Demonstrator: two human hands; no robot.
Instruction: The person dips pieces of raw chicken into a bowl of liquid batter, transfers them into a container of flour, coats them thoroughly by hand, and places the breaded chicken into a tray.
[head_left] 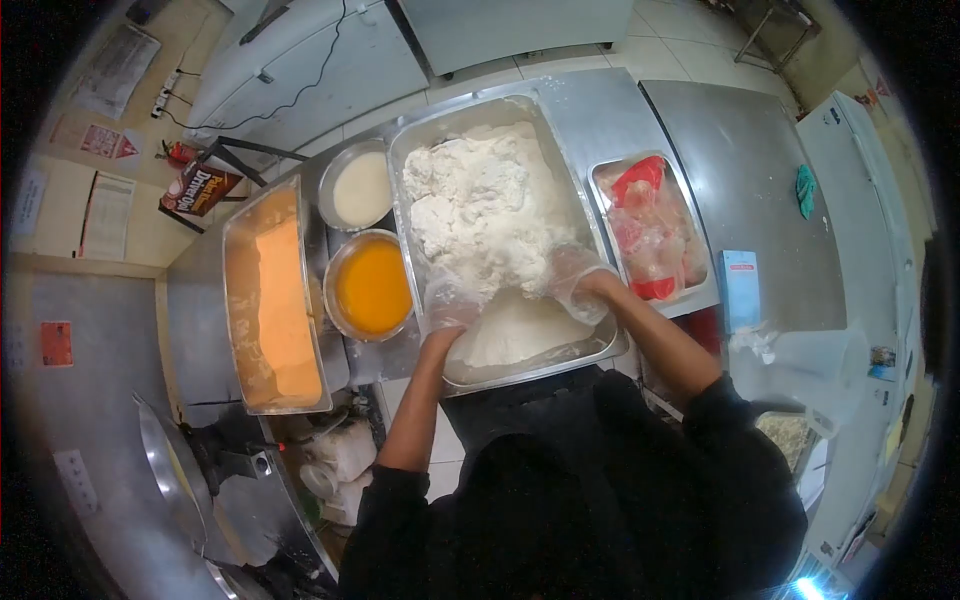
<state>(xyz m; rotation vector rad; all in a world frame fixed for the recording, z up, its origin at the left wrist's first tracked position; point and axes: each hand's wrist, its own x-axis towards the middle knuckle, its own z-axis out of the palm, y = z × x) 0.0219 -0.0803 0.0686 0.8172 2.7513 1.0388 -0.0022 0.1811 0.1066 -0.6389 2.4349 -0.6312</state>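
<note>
A deep metal tray (404,180) in front of me holds white flour (515,330) and a heap of flour-coated pieces (465,195). Both of my hands wear loose clear plastic gloves dusted with flour. At the tray's left side my left hand (453,303) reaches into the near edge of the heap. My right hand (580,283) does the same from the right side. The fingers of both hands blend into the flour and the coated pieces, so their grip is hidden. Smooth flour lies between my wrists, nearest to me.
Left of the tray stand a bowl of pale liquid (361,190), a bowl of orange-yellow liquid (373,287) and a long pan of orange powder (283,310). To the right are a tray of bagged raw meat (655,225), a blue box (740,290) and a green cloth (805,190).
</note>
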